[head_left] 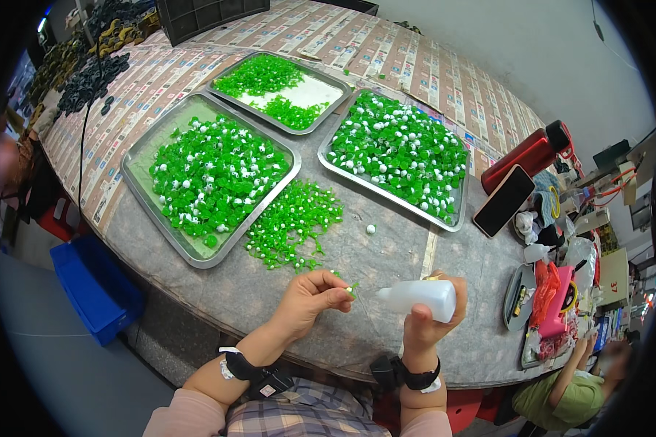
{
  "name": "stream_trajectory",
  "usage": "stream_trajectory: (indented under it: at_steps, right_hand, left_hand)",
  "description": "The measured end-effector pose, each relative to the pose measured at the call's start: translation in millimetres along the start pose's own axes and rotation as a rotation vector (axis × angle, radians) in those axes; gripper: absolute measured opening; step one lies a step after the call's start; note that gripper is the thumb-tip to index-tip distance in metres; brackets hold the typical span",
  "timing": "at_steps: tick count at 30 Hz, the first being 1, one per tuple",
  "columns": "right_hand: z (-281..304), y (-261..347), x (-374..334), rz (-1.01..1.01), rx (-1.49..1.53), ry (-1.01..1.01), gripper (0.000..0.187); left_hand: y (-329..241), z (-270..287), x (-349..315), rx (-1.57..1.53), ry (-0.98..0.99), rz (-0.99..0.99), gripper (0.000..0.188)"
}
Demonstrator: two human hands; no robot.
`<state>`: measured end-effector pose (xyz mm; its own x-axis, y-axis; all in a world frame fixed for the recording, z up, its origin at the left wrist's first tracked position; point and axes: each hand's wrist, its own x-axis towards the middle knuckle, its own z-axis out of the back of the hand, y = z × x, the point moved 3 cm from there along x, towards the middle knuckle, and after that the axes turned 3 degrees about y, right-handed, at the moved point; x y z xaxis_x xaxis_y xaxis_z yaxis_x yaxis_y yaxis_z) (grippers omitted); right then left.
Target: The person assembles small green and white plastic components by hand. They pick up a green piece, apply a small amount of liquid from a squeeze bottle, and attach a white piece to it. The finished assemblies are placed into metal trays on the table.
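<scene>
My left hand (312, 301) pinches a small green plastic piece (351, 290) with a white spot between thumb and fingertips. My right hand (437, 320) is wrapped round a translucent white squeeze bottle (420, 299), held tilted on its side, its nozzle pointing left toward the green piece. A small gap separates the nozzle from the piece. Just beyond my left hand, a loose pile of small green pieces (293, 222) lies on the grey table cover. One white ball with a touch of green (371, 229) lies alone to the right of the pile.
Metal trays of green-and-white pieces stand at left (184, 251) and right (455, 224); a third tray (333, 85) behind holds green pieces. A phone (504, 201) leans by a red flask (525, 156). A blue bin (97, 288) stands off the left edge. Another person (568, 393) sits at right.
</scene>
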<state>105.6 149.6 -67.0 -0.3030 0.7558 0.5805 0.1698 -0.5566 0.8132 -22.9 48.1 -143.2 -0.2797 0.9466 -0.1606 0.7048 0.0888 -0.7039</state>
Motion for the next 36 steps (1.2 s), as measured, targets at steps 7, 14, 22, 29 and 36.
stream_trajectory:
  at_steps: [7,14,22,29,36]
  right_hand:
    - [4,-2,-1,-0.055,-0.016,0.006,0.051]
    - [5,-3,0,-0.036,0.043,-0.093,0.053]
    - [4,-4,0,-0.018,-0.003,-0.037,0.054]
    - [5,-8,-3,0.002,-0.046,0.015,0.049]
    - [34,-28,27,-0.171,-0.066,-0.151,0.032]
  left_hand:
    - [2,2,0,0.019,-0.010,0.020,0.007]
    - [1,2,0,0.103,-0.014,-0.056,0.006]
    - [-2,-1,-3,0.221,-0.081,-0.221,0.010]
    - [-3,-2,-3,0.205,-0.047,-0.234,0.010]
    - [-3,2,-4,0.195,-0.111,-0.219,0.010]
